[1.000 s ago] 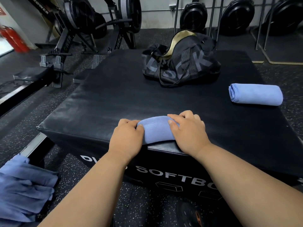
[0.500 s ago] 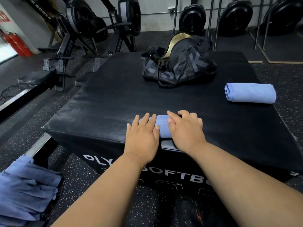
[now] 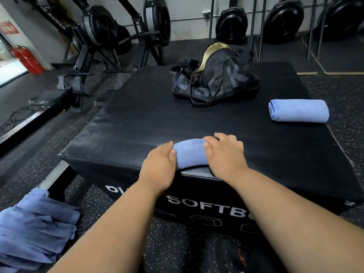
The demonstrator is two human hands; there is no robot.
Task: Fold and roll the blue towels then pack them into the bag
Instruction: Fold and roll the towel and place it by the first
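We have the rolled blue towel lying at the near edge of the black soft plyo box, and both hands grasp it: our left hand curls round its left end, thumb on top, and our right hand wraps its right end with the fingers over the far side. The towel looks soft and light, a microfibre sort of cloth, so we judge it will squash under pressure and loosen if we let the ends go. Best to hold it across the whole roll, with the loose edge tucked beneath, rather than pinch one corner. A second rolled towel lies near the right edge of the box, well apart from ours, and the black duffel bag sits at the far side. A heap of unfolded blue towels waits low on our left.
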